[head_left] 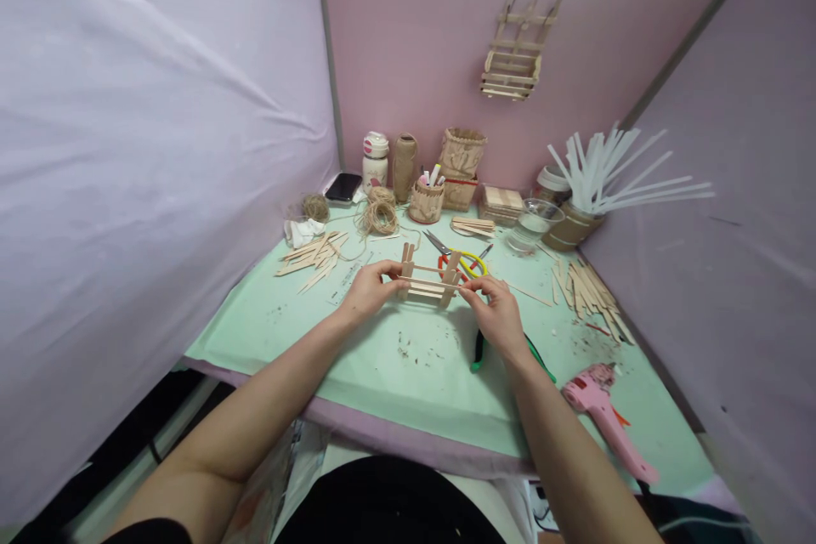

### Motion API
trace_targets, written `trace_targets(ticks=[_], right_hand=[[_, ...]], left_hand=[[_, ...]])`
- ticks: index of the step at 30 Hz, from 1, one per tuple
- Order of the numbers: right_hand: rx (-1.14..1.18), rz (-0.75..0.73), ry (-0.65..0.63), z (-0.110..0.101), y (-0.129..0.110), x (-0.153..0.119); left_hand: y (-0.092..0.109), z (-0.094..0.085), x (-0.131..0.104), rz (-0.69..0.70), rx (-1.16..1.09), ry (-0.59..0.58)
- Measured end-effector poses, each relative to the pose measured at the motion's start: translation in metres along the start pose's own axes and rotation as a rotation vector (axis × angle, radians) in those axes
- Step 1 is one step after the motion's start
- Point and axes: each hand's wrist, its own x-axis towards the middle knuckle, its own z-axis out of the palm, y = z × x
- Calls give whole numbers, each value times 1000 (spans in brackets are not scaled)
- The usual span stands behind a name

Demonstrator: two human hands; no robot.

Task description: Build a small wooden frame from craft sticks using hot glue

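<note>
A small frame of wooden craft sticks [450, 279] stands on the table at centre, with two uprights joined by cross sticks. Across its front lies a thin wooden stick [430, 283]. My left hand [371, 291] pinches this stick's left end beside the left upright. At its right end, the thumb and fingers of my right hand [495, 310] are closed on the same stick. Scissors with yellow and red handles [472, 262] lie just behind the frame. Green-and-black handled pliers [478, 350] are partly hidden under my right wrist.
A pink glue gun [603, 416] lies front right. Loose sticks form piles on the left [315, 257] and right [590, 293]. Twine [381, 212], a pen holder [427, 202], a clear water cup [532, 229] and white glue sticks [599, 170] stand along the back.
</note>
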Motion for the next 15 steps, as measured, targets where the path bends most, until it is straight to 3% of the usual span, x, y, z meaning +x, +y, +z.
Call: trace_targets(ticks=[15], right_hand=[[4, 40, -1, 1, 1, 2]], left_hand=[[-6, 0, 3, -4, -54, -47]])
